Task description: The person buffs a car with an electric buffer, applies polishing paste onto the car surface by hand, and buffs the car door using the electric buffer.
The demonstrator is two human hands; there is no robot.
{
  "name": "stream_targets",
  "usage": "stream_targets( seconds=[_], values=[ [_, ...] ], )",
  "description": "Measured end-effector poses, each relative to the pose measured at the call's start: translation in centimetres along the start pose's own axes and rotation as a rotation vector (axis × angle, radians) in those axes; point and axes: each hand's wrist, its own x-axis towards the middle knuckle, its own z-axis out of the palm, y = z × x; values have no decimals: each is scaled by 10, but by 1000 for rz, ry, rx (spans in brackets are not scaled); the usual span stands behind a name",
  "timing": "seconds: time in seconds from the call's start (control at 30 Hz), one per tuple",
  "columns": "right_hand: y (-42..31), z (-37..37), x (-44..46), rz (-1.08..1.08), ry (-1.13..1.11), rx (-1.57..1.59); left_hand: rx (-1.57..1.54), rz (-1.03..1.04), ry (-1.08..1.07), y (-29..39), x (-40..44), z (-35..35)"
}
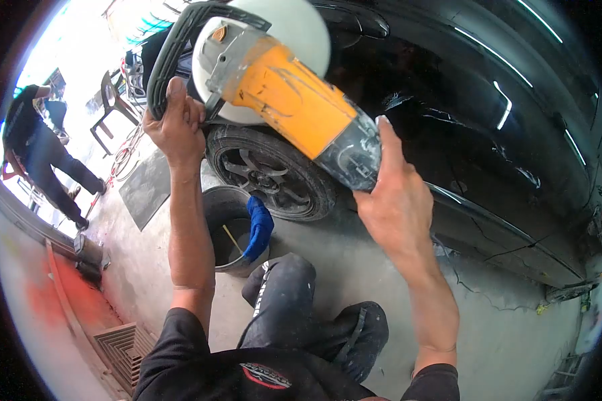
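Note:
Both my hands hold an orange and grey rotary polisher (291, 97) with a round white pad (301, 33). My left hand (177, 127) is closed round its black loop handle (174, 53), thumb lying along the handle. At the rear, my right hand (398, 197) grips the dark, white-smudged end of the body; some of its fingers are hidden underneath. The pad is by the side of a glossy black car (461, 87), above the wheel (267, 174). Whether it touches the panel I cannot tell. Whitish smears (441, 115) mark the paint.
A dark bucket (214, 207) with a blue cloth (259, 230) over its rim stands by the wheel. Another person (40, 144) stands at the left near a chair (110, 103) and coiled hoses (124, 157). A thin cable (475, 287) runs along the floor beside the car.

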Motion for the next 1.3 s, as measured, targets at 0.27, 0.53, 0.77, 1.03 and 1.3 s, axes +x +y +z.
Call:
stream_targets(
  seconds=[0.27, 0.53, 0.77, 1.03, 1.3],
  values=[
    [36, 27, -56, 71, -3, 70, 124, -13, -33, -1, -53, 6],
    [48, 6, -85, 185, 44, 107, 121, -58, -145, 8, -69, 30],
    [36, -45, -75, 132, -78, 257, 248, -134, -204, 59, -36, 58],
    [30, -55, -76, 65, -160, 261, 227, -217, -262, 64, -27, 42],
    [100, 4, -177, 394, 143, 342, 451, 122, -573, 43, -120, 91]
  ],
)
